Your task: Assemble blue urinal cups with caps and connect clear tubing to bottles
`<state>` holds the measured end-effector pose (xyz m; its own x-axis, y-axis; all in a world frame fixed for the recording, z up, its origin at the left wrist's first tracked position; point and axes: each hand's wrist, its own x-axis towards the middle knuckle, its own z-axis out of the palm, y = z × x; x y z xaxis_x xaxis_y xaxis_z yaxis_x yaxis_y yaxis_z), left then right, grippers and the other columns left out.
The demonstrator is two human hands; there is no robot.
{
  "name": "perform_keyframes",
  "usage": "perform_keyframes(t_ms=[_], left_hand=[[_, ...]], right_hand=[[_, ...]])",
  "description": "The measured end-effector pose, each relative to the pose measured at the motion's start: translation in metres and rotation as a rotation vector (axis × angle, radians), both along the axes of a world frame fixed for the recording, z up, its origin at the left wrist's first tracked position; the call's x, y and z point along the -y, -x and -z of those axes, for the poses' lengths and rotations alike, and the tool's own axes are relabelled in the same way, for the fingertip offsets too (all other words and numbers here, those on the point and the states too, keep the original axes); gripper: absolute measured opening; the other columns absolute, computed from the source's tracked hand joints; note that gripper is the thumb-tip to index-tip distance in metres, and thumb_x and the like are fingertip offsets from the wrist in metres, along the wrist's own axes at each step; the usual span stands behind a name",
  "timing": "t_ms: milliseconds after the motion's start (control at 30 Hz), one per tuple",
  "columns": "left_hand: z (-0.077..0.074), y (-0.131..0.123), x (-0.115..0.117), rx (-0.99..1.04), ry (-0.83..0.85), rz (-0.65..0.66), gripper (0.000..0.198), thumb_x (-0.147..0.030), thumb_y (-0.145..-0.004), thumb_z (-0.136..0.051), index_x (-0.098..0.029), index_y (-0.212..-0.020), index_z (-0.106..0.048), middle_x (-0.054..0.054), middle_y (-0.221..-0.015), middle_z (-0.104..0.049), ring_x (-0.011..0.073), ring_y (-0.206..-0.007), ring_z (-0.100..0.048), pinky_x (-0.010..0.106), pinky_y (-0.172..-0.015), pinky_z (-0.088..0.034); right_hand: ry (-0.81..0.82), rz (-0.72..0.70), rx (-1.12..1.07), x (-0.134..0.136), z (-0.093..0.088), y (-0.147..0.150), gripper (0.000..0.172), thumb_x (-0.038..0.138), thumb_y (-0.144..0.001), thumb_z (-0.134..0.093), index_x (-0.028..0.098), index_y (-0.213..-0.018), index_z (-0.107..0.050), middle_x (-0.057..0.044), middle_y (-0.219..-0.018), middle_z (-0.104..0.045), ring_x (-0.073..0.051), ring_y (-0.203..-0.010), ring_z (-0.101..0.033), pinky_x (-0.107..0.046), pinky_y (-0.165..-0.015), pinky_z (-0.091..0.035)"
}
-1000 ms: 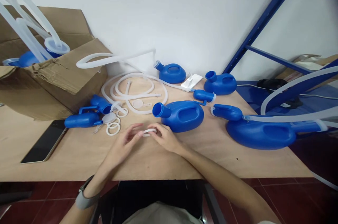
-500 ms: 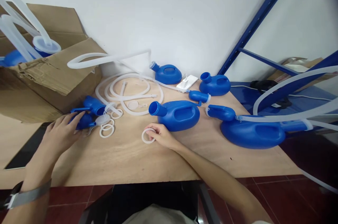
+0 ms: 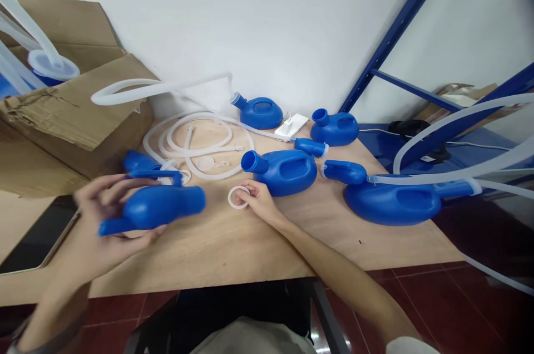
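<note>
My left hand (image 3: pixel 100 226), blurred by motion, is wrapped round a small blue urinal funnel (image 3: pixel 154 206) and holds it above the table's left part. Its wide neck points right and its handle is on top. Between the fingers of my right hand (image 3: pixel 261 201) is a white ring (image 3: pixel 238 197), held upright just left of a blue urinal bottle (image 3: pixel 287 173) with an uncapped mouth. A second blue funnel (image 3: pixel 139 161) lies behind my left hand, by the box. White rings and caps near it are partly hidden by the held funnel.
A cardboard box (image 3: pixel 83 103) with tubes stands left, a phone (image 3: pixel 37 237) in front. Coiled clear tubing (image 3: pixel 200 148) lies mid-table. Farther back and right are more blue bottles (image 3: pixel 261 113), a white device (image 3: pixel 292 126), and a tubed bottle (image 3: pixel 387 206) near the right edge.
My left hand has lifted the blue funnel off the table and moved it right and nearer to me. My right hand keeps the white ring, almost still. The view has shifted slightly.
</note>
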<state>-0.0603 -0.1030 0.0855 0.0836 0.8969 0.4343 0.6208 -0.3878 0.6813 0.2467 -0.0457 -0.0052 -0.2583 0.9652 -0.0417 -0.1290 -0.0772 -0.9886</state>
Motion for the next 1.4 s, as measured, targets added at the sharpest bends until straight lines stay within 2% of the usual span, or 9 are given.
perform_keyframes(t_ms=[133, 233, 333, 433, 533, 700, 867, 1133, 1400], left_hand=[[0.012, -0.054, -0.023, -0.02, -0.05, 0.24, 0.049, -0.047, -0.082, -0.082, -0.029, -0.123, -0.064, 0.01, -0.132, -0.072, 0.0363, -0.128, -0.068, 0.055, -0.109, -0.057], [0.024, -0.077, -0.039, 0.103, 0.045, 0.249, 0.06, -0.052, -0.077, -0.087, -0.025, -0.124, -0.062, 0.015, -0.136, -0.072, 0.0369, -0.127, -0.069, 0.047, -0.097, -0.063], [0.034, -0.084, -0.046, 0.178, 0.11, 0.195, 0.072, -0.061, -0.07, -0.092, -0.023, -0.125, -0.063, 0.016, -0.135, -0.073, 0.0383, -0.123, -0.071, 0.042, -0.084, -0.065], [0.041, -0.084, -0.051, 0.237, 0.101, 0.151, 0.079, -0.072, -0.064, -0.091, -0.023, -0.119, -0.064, 0.017, -0.133, -0.074, 0.0395, -0.126, -0.07, 0.045, -0.088, -0.065], [0.049, -0.08, -0.059, 0.281, 0.092, 0.115, 0.085, -0.079, -0.061, -0.089, -0.022, -0.12, -0.065, 0.016, -0.134, -0.074, 0.0393, -0.127, -0.069, 0.048, -0.095, -0.063], [0.069, -0.072, -0.071, 0.312, 0.206, 0.047, 0.09, -0.075, -0.06, -0.091, -0.022, -0.128, -0.067, 0.014, -0.13, -0.075, 0.0369, -0.114, -0.074, 0.047, -0.09, -0.065], [0.081, -0.074, -0.07, 0.337, 0.351, 0.141, 0.086, -0.066, -0.06, -0.094, -0.021, -0.127, -0.065, 0.018, -0.14, -0.069, 0.0379, -0.12, -0.072, 0.047, -0.091, -0.064], [0.087, -0.085, -0.059, 0.294, 0.399, 0.388, 0.072, -0.052, -0.086, -0.08, -0.022, -0.146, -0.056, 0.018, -0.158, -0.057, 0.0394, -0.144, -0.056, 0.054, -0.116, -0.051], [0.087, -0.076, -0.057, 0.237, 0.246, 0.465, 0.063, -0.046, -0.091, -0.076, -0.021, -0.145, -0.056, 0.018, -0.152, -0.061, 0.04, -0.138, -0.061, 0.053, -0.111, -0.054]], right_hand=[[-0.05, 0.078, -0.012, 0.001, 0.003, 0.001, 0.033, 0.048, -0.081, -0.075, 0.021, -0.098, -0.069, -0.004, -0.084, -0.071, -0.021, -0.073, -0.069, -0.029, -0.058, -0.055], [-0.183, 0.179, -0.008, 0.0, 0.007, -0.004, 0.024, 0.045, -0.087, -0.064, 0.022, -0.094, -0.064, -0.003, -0.087, -0.066, -0.019, -0.074, -0.064, -0.031, -0.064, -0.057], [-0.336, 0.258, 0.078, 0.0, 0.006, -0.011, 0.022, 0.041, -0.095, -0.05, 0.021, -0.095, -0.058, -0.009, -0.109, -0.067, -0.023, -0.101, -0.067, -0.037, -0.089, -0.059], [-0.4, 0.245, 0.178, 0.003, -0.001, -0.012, 0.027, 0.037, -0.103, -0.039, 0.021, -0.114, -0.059, -0.016, -0.145, -0.061, -0.026, -0.136, -0.059, -0.044, -0.112, -0.051], [-0.394, 0.176, 0.188, 0.007, -0.003, -0.006, 0.037, 0.04, -0.106, -0.045, 0.023, -0.138, -0.052, -0.015, -0.158, -0.055, -0.025, -0.149, -0.05, -0.047, -0.124, -0.041], [-0.389, 0.12, 0.194, 0.006, 0.008, 0.001, 0.05, 0.05, -0.107, -0.047, 0.022, -0.148, -0.04, -0.017, -0.169, -0.043, -0.023, -0.157, -0.042, -0.043, -0.128, -0.038], [-0.456, 0.099, 0.252, 0.009, 0.008, -0.001, 0.051, 0.052, -0.108, -0.045, 0.023, -0.148, -0.035, -0.018, -0.172, -0.037, -0.021, -0.162, -0.035, -0.044, -0.132, -0.032], [-0.514, 0.119, 0.258, 0.012, 0.012, 0.002, 0.031, 0.041, -0.105, -0.054, 0.026, -0.124, -0.034, -0.022, -0.167, -0.04, -0.025, -0.156, -0.043, -0.053, -0.128, -0.036], [-0.649, -0.009, 0.383, 0.016, 0.002, -0.006, 0.066, 0.043, -0.108, -0.052, 0.027, -0.166, -0.024, -0.016, -0.172, -0.032, -0.029, -0.161, -0.032, -0.055, -0.133, -0.027]])
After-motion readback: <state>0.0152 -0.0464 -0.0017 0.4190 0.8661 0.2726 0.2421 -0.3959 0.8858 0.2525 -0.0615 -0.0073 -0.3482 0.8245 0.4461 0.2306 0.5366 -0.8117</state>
